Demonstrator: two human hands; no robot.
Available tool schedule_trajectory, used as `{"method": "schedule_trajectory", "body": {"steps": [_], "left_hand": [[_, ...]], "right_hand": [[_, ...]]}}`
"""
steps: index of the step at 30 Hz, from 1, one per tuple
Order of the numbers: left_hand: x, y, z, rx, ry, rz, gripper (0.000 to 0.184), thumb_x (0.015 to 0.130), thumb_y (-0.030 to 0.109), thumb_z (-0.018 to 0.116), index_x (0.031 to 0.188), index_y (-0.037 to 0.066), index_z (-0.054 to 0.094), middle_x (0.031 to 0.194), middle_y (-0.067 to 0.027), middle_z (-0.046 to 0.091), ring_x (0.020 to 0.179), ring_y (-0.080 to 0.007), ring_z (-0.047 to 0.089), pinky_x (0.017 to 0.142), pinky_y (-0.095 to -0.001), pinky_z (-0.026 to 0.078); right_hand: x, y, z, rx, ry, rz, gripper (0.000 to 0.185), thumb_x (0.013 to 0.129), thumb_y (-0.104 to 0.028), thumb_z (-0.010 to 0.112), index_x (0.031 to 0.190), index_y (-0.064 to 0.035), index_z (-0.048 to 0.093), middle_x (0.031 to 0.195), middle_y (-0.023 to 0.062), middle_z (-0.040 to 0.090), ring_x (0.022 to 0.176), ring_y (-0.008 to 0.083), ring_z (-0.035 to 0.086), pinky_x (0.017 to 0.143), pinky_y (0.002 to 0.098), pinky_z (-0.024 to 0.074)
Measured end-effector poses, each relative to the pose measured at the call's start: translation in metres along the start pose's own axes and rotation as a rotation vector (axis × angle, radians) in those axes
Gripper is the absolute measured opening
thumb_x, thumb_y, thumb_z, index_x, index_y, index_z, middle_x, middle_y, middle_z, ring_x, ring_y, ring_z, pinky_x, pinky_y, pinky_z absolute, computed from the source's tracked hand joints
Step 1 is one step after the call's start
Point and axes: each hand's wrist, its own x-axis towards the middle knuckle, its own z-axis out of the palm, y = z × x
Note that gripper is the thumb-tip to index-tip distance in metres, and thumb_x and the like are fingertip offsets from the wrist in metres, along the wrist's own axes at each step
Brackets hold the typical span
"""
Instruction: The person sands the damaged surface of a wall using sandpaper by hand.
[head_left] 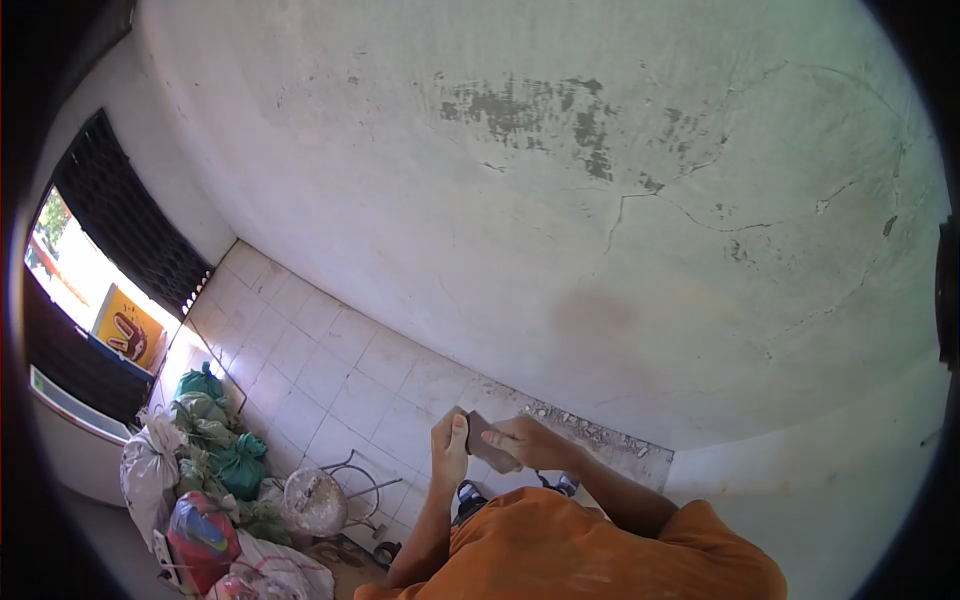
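In front of my orange shirt, both hands hold a flat grey-brown piece (488, 450) that looks like sandpaper; its surface is too small to make out. My left hand (450, 440) is closed on its left edge with the thumb along it. My right hand (522, 440) pinches its upper right side. The piece hangs tilted between them, apart from the wall (420, 230). That wall carries bare grey patches (520, 115) and thin cracks.
Flaked plaster (600, 430) lies along the wall's foot on the tiled floor (345, 410). At lower left are a stool (316, 502) with a stained round seat and several filled bags (240, 465). A folding gate (125, 210) flanks the bright doorway, where a yellow sign (130, 325) stands.
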Motion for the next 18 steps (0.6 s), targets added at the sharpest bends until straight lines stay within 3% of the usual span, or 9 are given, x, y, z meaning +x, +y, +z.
{"method": "schedule_trajectory", "body": {"steps": [2,3,5,6,9,10,13,14,18], "left_hand": [[0.002,-0.005,0.002,0.079,-0.109,-0.037,0.036,0.098,0.033,0.048,0.073,0.007,0.05,0.065,0.0026,0.047,0.059,-0.0069,0.043,0.051,-0.0268,0.035],[0.01,-0.001,-0.061,-0.048,-0.027,-0.043,0.038,0.098,0.032,0.048,0.071,0.006,0.05,0.065,0.0026,0.048,0.058,-0.0063,0.043,0.051,-0.0253,0.034],[0.018,-0.011,-0.068,-0.362,0.128,-0.051,0.041,0.098,0.03,0.049,0.066,0.005,0.05,0.064,0.0025,0.05,0.055,-0.005,0.043,0.051,-0.0224,0.034],[0.024,-0.008,-0.067,-0.494,0.207,-0.049,0.04,0.099,0.028,0.048,0.066,0.005,0.051,0.062,0.0024,0.049,0.057,-0.0048,0.044,0.052,-0.0232,0.035],[0.039,-0.005,-0.073,-0.436,0.359,-0.014,0.041,0.099,0.026,0.047,0.065,0.004,0.05,0.061,0.0024,0.048,0.058,-0.005,0.044,0.052,-0.024,0.036],[0.041,0.003,-0.071,-0.262,0.369,0.044,0.043,0.099,0.026,0.046,0.063,0.003,0.046,0.06,0.0034,0.044,0.059,-0.0049,0.041,0.052,-0.0244,0.033],[0.054,0.005,-0.068,-0.112,0.337,0.137,0.044,0.099,0.026,0.046,0.062,0.003,0.043,0.059,0.0048,0.04,0.059,-0.005,0.035,0.05,-0.0258,0.029],[0.061,0.003,-0.067,-0.076,0.319,0.14,0.044,0.099,0.025,0.047,0.062,0.002,0.041,0.058,0.0042,0.036,0.059,-0.006,0.031,0.049,-0.0273,0.026],[0.102,-0.006,-0.067,0.231,0.242,0.149,0.043,0.097,0.021,0.051,0.063,-0.001,0.038,0.054,-0.0028,0.032,0.056,-0.0095,0.028,0.048,-0.031,0.026]], "right_hand": [[-0.004,-0.001,-0.004,0.032,-0.097,0.015,0.04,0.097,-0.036,0.05,0.081,-0.0006,0.058,0.082,0.0063,0.056,0.058,0.0096,0.048,0.05,0.0288,0.0396],[0.04,-0.017,0.044,0.053,-0.048,-0.087,0.038,0.097,-0.037,0.05,0.083,-0.0017,0.058,0.083,0.0053,0.055,0.062,0.0088,0.048,0.052,0.0272,0.0391],[0.058,-0.007,0.063,0.043,0.072,-0.258,0.036,0.096,-0.038,0.051,0.087,-0.0038,0.058,0.085,0.0034,0.052,0.071,0.0074,0.049,0.055,0.024,0.0383],[0.068,0.007,0.069,0.111,0.106,-0.271,0.039,0.094,-0.041,0.055,0.104,-0.0035,0.056,0.089,0.0023,0.05,0.086,0.0093,0.051,0.069,0.0246,0.042],[0.089,-0.003,0.103,0.835,0.274,-0.389,0.048,0.092,-0.044,0.056,0.119,-0.0043,0.049,0.095,0.0021,0.049,0.099,0.0106,0.048,0.086,0.0261,0.0391],[0.093,0.001,0.106,0.941,0.259,-0.395,0.055,0.092,-0.042,0.055,0.13,-0.0049,0.043,0.115,0.0057,0.05,0.115,0.0135,0.045,0.099,0.0289,0.0344],[0.106,0.001,0.107,1.195,0.15,-0.375,0.054,0.095,-0.037,0.052,0.135,-0.0028,0.041,0.13,0.008,0.049,0.125,0.0169,0.043,0.105,0.0321,0.0334],[0.108,-0.002,0.103,1.219,0.089,-0.412,0.058,0.096,-0.033,0.051,0.141,-0.0005,0.033,0.142,0.0103,0.04,0.132,0.0178,0.037,0.111,0.0338,0.0275],[0.123,-0.023,0.094,1.08,0.268,-0.361,0.056,0.098,-0.024,0.05,0.142,0.0037,0.03,0.143,0.0108,0.039,0.132,0.0172,0.035,0.111,0.0309,0.0288]]}}
